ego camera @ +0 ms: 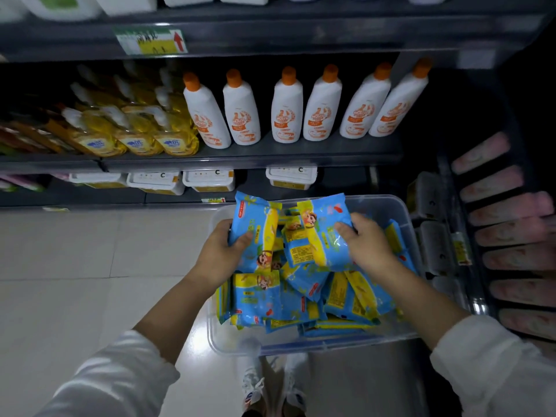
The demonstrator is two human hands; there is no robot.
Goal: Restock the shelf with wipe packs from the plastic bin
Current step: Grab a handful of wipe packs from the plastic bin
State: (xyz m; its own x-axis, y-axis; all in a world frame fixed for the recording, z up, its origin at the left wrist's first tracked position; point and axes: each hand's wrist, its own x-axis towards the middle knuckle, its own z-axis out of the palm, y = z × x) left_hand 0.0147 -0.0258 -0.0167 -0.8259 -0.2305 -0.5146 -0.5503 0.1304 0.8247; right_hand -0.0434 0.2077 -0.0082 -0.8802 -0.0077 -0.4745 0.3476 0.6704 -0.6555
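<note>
A clear plastic bin (388, 206) stands on the floor in front of the shelving, holding several blue and yellow wipe packs (270, 299). My left hand (221, 254) grips one wipe pack (255, 227) upright above the bin's left side. A second wipe pack (319, 236) is clasped by my right hand (365, 240) over the middle of the bin. Both held packs are lifted clear of the pile below them.
White bottles with orange caps (287, 109) line the middle shelf, with yellow refill pouches (135, 130) to their left. White tubs (207, 180) sit on the lowest shelf. Pink packs (508, 233) fill a rack at right. Light floor tiles (90, 266) spread to the left. My shoes (270, 386) are below the bin.
</note>
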